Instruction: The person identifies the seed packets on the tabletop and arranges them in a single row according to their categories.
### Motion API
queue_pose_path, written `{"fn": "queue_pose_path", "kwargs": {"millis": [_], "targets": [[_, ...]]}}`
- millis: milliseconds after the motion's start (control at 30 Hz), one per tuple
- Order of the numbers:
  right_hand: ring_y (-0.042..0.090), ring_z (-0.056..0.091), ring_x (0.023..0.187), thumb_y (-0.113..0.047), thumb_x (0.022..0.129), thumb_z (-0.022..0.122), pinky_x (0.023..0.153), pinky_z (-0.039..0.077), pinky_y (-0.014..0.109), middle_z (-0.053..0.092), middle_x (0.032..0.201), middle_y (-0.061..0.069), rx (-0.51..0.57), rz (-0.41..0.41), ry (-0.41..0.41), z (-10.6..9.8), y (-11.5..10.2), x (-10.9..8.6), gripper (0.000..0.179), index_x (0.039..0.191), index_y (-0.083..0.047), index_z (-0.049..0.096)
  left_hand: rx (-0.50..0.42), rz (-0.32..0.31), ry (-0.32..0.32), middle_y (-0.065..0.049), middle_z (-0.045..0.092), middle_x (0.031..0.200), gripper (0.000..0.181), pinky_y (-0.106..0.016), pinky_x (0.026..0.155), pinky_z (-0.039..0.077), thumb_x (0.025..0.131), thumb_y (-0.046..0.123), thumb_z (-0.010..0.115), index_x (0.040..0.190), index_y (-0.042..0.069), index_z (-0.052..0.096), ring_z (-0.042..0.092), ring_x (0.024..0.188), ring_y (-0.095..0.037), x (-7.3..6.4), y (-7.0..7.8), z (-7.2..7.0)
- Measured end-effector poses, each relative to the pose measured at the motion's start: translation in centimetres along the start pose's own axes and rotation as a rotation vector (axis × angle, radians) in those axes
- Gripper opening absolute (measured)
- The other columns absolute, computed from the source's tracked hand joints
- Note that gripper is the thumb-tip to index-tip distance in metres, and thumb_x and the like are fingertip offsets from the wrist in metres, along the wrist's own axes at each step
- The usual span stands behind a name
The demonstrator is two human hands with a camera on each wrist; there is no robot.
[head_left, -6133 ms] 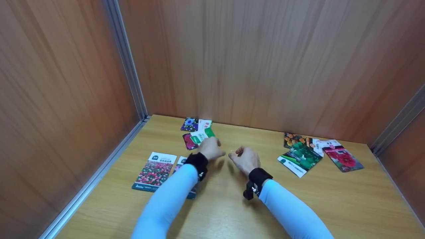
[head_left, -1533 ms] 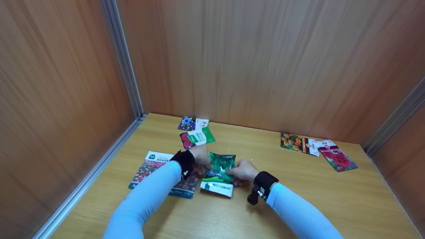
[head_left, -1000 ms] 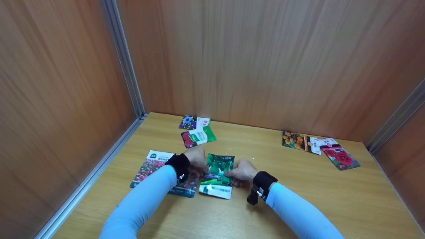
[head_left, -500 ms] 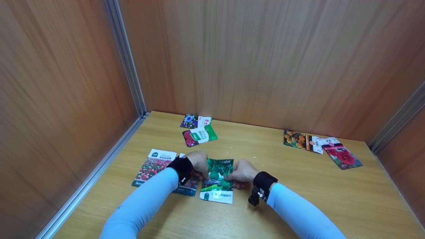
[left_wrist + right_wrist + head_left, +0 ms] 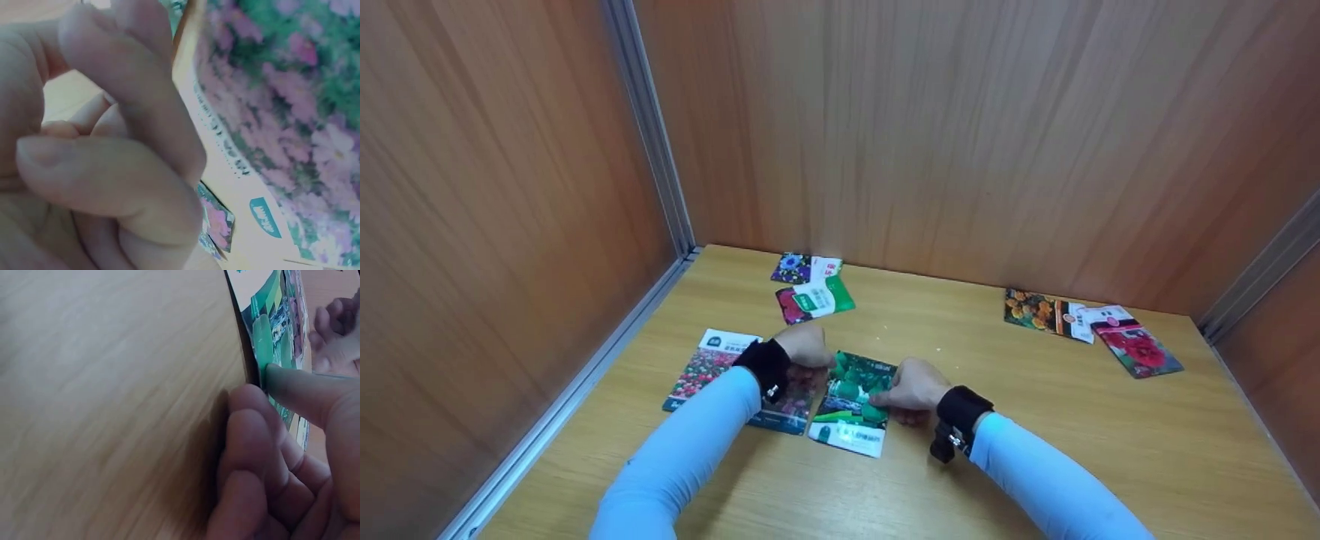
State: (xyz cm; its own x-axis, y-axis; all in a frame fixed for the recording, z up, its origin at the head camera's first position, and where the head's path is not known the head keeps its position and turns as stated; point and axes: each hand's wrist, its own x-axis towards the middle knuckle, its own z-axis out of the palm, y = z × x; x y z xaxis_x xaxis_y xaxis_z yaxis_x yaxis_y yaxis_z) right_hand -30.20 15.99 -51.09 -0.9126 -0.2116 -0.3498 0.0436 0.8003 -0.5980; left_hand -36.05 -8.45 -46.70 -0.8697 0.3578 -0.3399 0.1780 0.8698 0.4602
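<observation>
A green packet [image 5: 847, 412] lies near the middle of the counter [image 5: 960, 472], with its white printed end toward the person. The right hand [image 5: 913, 390] is at its right edge, and this grip is closed on the packet: the thumb presses on the printed face, while the other fingers are bent at the edge. Whether this edge is a little lifted, I cannot tell.

The left hand [image 5: 806, 346] is near the upper left corner of the green packet. In the left wrist view its fingers are loosely bent, and this grip has nothing visible in it. Under the left hand and wrist lies a second pink-flower packet [image 5: 791, 409], partly hidden, just beside the green one. To its left there is a first pink-flower packet [image 5: 697, 375].

Farther back on the left, a blue-flower packet [image 5: 793, 268] lies close to the rear panel [image 5: 900, 135], and a packet with a barcode label [image 5: 840, 292] is just in front of it. At the right rear, an orange-flower packet [image 5: 1031, 311] and a red-flower packet [image 5: 1140, 349] meet at their white ends.
</observation>
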Motion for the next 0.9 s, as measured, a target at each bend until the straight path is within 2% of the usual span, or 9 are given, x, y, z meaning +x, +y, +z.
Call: {"fn": "queue_pose_path", "kwargs": {"millis": [100, 167, 333, 400, 467, 533, 633, 767, 900], "targets": [[0.016, 0.064, 0.049, -0.048, 0.090, 0.084, 0.048, 0.050, 0.026, 0.070, 0.058, 0.002, -0.015, -0.005, 0.008, 0.0, 0.0, -0.1, 0.043, 0.067, -0.012, 0.078, 0.041, 0.037, 0.067, 0.001, 0.063, 0.070, 0.031, -0.029, 0.066, 0.044, 0.094, 0.028, 0.076, 0.069, 0.010, 0.073, 0.056, 0.070, -0.017, -0.1, 0.2, -0.3], [0.016, 0.065, 0.050, -0.048, 0.090, 0.084, 0.048, 0.049, 0.026, 0.070, 0.059, 0.002, -0.020, -0.007, 0.010, 0.0, 0.0, -0.1, 0.043, 0.067, -0.012, 0.078, 0.034, 0.040, 0.079, 0.001, 0.062, 0.073, 0.029, -0.030, 0.068, 0.044, 0.093, 0.028, 0.077, 0.071, 0.010, 0.072, 0.055, 0.073, -0.018, -0.2, 0.3, -0.4], [0.017, 0.066, 0.052, -0.050, 0.090, 0.084, 0.049, 0.049, 0.027, 0.071, 0.060, 0.003, -0.034, -0.001, 0.013, 0.1, -0.1, 0.0, 0.043, 0.068, -0.013, 0.078, 0.002, 0.024, 0.093, 0.003, 0.055, 0.067, 0.030, -0.032, 0.059, 0.038, 0.094, 0.027, 0.075, 0.069, 0.013, 0.066, 0.048, 0.065, -0.017, 0.2, 0.5, -0.5], [0.017, 0.064, 0.051, -0.051, 0.090, 0.083, 0.048, 0.046, 0.027, 0.069, 0.058, 0.001, -0.045, -0.003, 0.023, 0.2, -0.1, 0.0, 0.044, 0.066, -0.014, 0.077, -0.027, 0.019, 0.102, 0.001, 0.062, 0.065, 0.031, -0.030, 0.055, 0.036, 0.096, 0.028, 0.073, 0.070, 0.010, 0.072, 0.050, 0.061, -0.016, 0.4, 0.5, -0.8], [0.015, 0.059, 0.048, -0.051, 0.090, 0.083, 0.046, 0.041, 0.026, 0.062, 0.053, -0.003, -0.070, -0.018, 0.041, 0.3, -0.2, 0.0, 0.046, 0.061, -0.016, 0.072, -0.073, 0.014, 0.116, -0.002, 0.072, 0.070, 0.032, -0.028, 0.053, 0.039, 0.099, 0.030, 0.071, 0.076, 0.008, 0.078, 0.061, 0.063, -0.019, 0.4, 0.5, -1.4], [0.013, 0.052, 0.046, -0.050, 0.089, 0.084, 0.045, 0.034, 0.025, 0.054, 0.050, -0.006, -0.088, -0.034, 0.059, 0.4, -0.4, 0.0, 0.049, 0.057, -0.018, 0.066, -0.151, 0.002, 0.142, -0.006, 0.079, 0.079, 0.032, -0.029, 0.054, 0.045, 0.101, 0.032, 0.070, 0.083, 0.007, 0.082, 0.071, 0.071, -0.023, 0.3, 0.5, -2.3], [0.012, 0.045, 0.046, -0.050, 0.090, 0.083, 0.046, 0.029, 0.026, 0.047, 0.049, -0.007, -0.097, -0.048, 0.079, 0.3, -0.6, -0.1, 0.051, 0.056, -0.019, 0.062, -0.279, -0.009, 0.209, -0.006, 0.080, 0.084, 0.030, -0.031, 0.058, 0.051, 0.102, 0.033, 0.069, 0.085, 0.010, 0.081, 0.075, 0.077, -0.025, 0.1, 0.5, -3.9], [0.014, 0.052, 0.051, -0.049, 0.093, 0.080, 0.050, 0.036, 0.026, 0.058, 0.055, -0.004, -0.072, -0.044, 0.093, -0.3, -0.4, -0.4, 0.044, 0.066, -0.015, 0.074, -0.419, -0.010, 0.288, -0.007, 0.079, 0.088, 0.025, -0.029, 0.055, 0.050, 0.104, 0.031, 0.068, 0.092, 0.012, 0.079, 0.066, 0.065, -0.017, -0.2, 0.5, -5.8], [0.018, 0.063, 0.063, -0.042, 0.097, 0.078, 0.058, 0.045, 0.028, 0.071, 0.069, 0.002, -0.042, -0.034, 0.126, -2.0, 0.2, -0.8, 0.034, 0.079, -0.013, 0.078, -0.419, 0.003, 0.364, -0.009, 0.078, 0.092, 0.024, -0.025, 0.052, 0.050, 0.105, 0.032, 0.067, 0.102, 0.011, 0.078, 0.063, 0.062, -0.015, -0.6, 0.3, -7.0]]}}
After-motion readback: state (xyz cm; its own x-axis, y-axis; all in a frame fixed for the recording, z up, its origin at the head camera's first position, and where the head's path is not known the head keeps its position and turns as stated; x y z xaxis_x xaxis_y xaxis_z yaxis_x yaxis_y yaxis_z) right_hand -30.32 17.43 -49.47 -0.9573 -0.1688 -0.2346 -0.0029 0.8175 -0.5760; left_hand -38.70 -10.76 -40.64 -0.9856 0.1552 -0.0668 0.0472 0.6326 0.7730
